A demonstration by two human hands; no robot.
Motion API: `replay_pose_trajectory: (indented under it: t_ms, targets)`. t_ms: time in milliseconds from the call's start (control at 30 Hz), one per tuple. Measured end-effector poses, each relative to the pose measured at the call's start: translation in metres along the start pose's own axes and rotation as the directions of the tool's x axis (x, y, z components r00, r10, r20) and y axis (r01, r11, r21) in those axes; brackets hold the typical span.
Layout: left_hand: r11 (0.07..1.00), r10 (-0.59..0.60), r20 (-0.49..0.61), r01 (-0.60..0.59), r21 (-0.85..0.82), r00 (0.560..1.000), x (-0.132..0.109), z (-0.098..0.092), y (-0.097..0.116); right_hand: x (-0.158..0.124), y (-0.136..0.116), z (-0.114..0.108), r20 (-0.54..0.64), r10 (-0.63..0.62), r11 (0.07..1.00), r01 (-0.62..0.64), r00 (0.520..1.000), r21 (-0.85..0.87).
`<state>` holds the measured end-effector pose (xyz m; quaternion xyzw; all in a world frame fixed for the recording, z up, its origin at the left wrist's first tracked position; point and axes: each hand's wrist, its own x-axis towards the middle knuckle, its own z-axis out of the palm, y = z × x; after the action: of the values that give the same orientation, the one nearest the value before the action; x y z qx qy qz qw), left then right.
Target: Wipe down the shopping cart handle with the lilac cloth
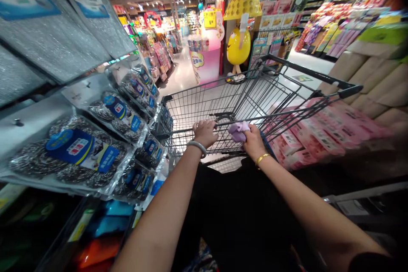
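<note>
A dark wire shopping cart (204, 102) stands right in front of me, its near bar running across the middle of the view. My left hand (205, 132), with a silver bangle at the wrist, has its fingers wrapped over the cart's side nearest me. To its right, my right hand (254, 143), wearing a gold bracelet, is closed on a crumpled light purple cloth (238, 131). The cloth lies against the cart's near bar; whether the right fingers also grip the bar is hidden. Through the mesh the pale floor shows.
Packs of steel scouring pads (83, 148) hang close on my left. Pink packages (318, 131) are stacked along the right. Beyond the cart stand a pink display tub (208, 66) and a yellow egg-shaped figure (239, 46). A shiny aisle floor (180, 68) leads away between shelves.
</note>
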<state>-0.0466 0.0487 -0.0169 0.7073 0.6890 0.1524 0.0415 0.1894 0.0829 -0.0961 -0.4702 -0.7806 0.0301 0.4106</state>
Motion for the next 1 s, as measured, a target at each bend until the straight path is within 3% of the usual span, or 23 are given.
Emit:
replay_pose_trajectory:
  t_ms: [67,233,367,533,667,733,867,1000]
  targets:
    - [1.0,0.003,0.016,-0.003,0.006,1.0,0.001,-0.003,-0.003,0.001,-0.001,0.0,0.036,-0.021,1.0,0.021,0.999,0.007]
    - [1.0,0.011,0.029,-0.012,0.022,1.0,0.004,-0.007,-0.012,0.002,-0.005,0.0,-0.083,-0.021,1.0,0.021,0.996,0.007]
    - [0.999,0.006,0.036,-0.007,0.033,0.999,0.007,-0.008,-0.021,0.003,-0.01,0.002,0.001,-0.034,0.999,0.034,0.999,0.033]
    - [0.999,0.017,0.026,-0.018,0.038,1.0,0.011,-0.01,-0.029,0.009,-0.012,-0.004,-0.111,-0.019,1.0,0.019,0.994,-0.001]
    - [0.999,0.011,0.025,-0.013,0.044,1.0,0.013,-0.014,-0.038,0.007,-0.007,-0.008,0.036,-0.051,0.998,0.052,0.998,-0.021]
    - [0.999,0.003,0.036,-0.005,0.048,0.999,0.013,-0.016,-0.041,0.005,-0.003,-0.011,0.034,-0.068,0.998,0.068,0.997,-0.009]
    - [0.998,-0.018,0.014,0.017,0.053,1.0,0.014,-0.013,-0.023,0.005,0.004,-0.015,-0.152,-0.004,0.998,-0.006,0.988,-0.062]
    - [0.995,0.097,-0.009,-0.097,-0.001,0.995,0.019,0.002,0.02,0.001,0.005,-0.01,-0.028,-0.03,0.996,0.027,0.999,-0.08]
